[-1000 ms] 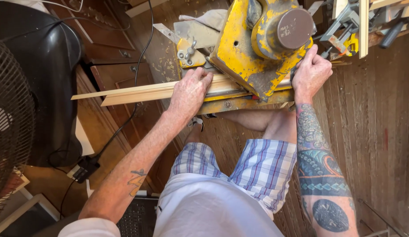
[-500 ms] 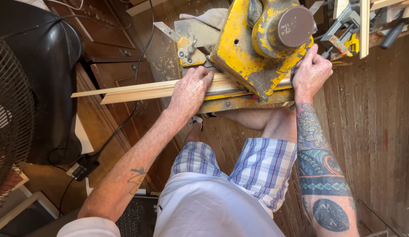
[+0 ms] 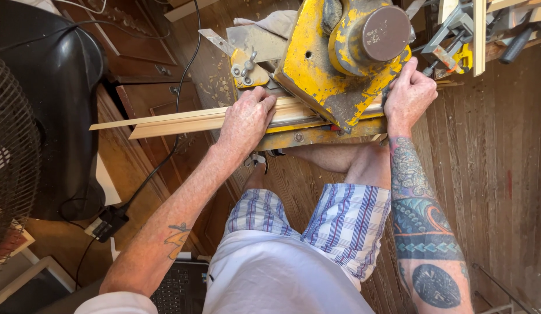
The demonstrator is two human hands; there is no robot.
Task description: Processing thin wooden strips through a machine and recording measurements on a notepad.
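- Since the earlier frames little has shifted: both hands keep their places, and the wood strip sits marginally lower in view.
- Left hand (image 3: 245, 119): pressed flat, palm down, on the wood strip (image 3: 183, 121); the grip is a downward press with the fingers spread, not a closed hold.
- Wood strip: lies level, running from 9 o'clock of the left hand, under the palm, and on beneath the yellow saw head (image 3: 334, 58) at the hand's 2 o'clock.
- Right hand (image 3: 409, 96): grip closed around the saw handle at the 4 o'clock edge of the saw head; the handle itself is mostly hidden by the fingers.
- Metal clamp (image 3: 453, 35): lies at 1 o'clock of the right hand, apart from it.
- Black fan (image 3: 15, 151): well apart at 9 o'clock.
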